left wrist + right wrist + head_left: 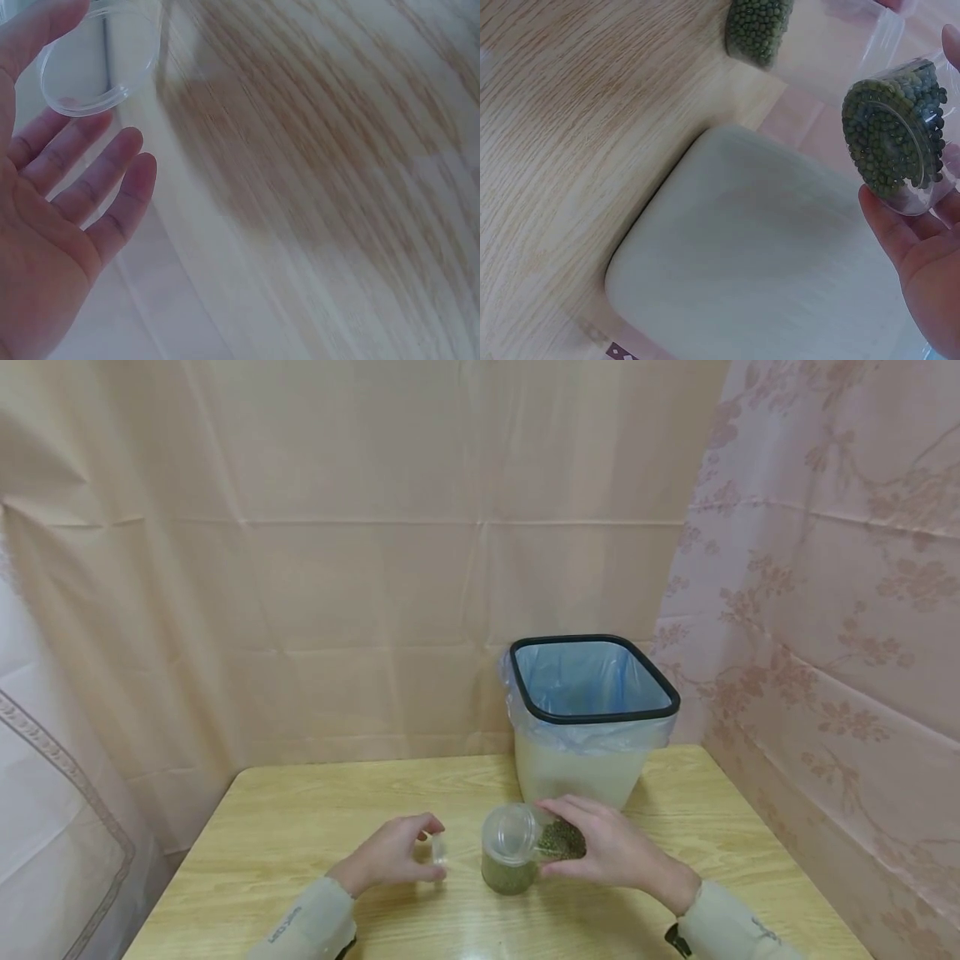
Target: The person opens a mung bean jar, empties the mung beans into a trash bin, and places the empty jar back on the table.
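Observation:
My left hand [390,853] pinches a clear round lid [438,849] by its edge, thumb on one side and fingers on the other. In the left wrist view the lid [82,109] is see-through with a raised rim. My right hand [618,853] grips a clear plastic jar [892,135] of green beans, which look like mung beans. That jar is tipped on its side, its mouth toward the top of a second clear jar [508,875]. The second jar stands upright on the table, with green beans [757,30] in its bottom part.
Behind my right hand, a pale waste bin [577,768] with a black rim and bluish liner bag stands on the wood-grain table [337,810]. A beige curtain [337,568] hangs at the back, a pink floral one [840,610] on the right.

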`<action>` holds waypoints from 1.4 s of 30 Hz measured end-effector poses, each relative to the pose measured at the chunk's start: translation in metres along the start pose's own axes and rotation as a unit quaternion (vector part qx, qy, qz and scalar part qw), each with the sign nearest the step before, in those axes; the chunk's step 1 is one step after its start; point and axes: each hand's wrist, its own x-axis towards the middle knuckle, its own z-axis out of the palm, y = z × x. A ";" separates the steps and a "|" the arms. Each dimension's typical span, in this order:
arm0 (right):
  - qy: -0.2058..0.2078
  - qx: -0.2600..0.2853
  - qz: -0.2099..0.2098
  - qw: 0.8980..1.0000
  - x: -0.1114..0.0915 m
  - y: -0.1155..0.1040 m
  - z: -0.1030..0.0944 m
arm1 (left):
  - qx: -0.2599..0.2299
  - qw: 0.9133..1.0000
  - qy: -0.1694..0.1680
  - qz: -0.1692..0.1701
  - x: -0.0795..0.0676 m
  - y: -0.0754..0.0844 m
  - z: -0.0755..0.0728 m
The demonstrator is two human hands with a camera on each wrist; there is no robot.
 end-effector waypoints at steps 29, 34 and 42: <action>-0.020 0.011 0.021 1.000 -0.001 0.000 0.002 | 0.076 0.997 -0.022 -0.022 -0.004 -0.004 -0.002; -0.018 0.011 0.016 1.000 -0.002 0.000 0.002 | 0.093 0.995 -0.026 -0.023 -0.004 -0.004 -0.002; -0.006 0.009 0.008 1.000 -0.003 0.003 0.003 | 0.098 0.995 -0.028 -0.020 -0.003 -0.007 0.000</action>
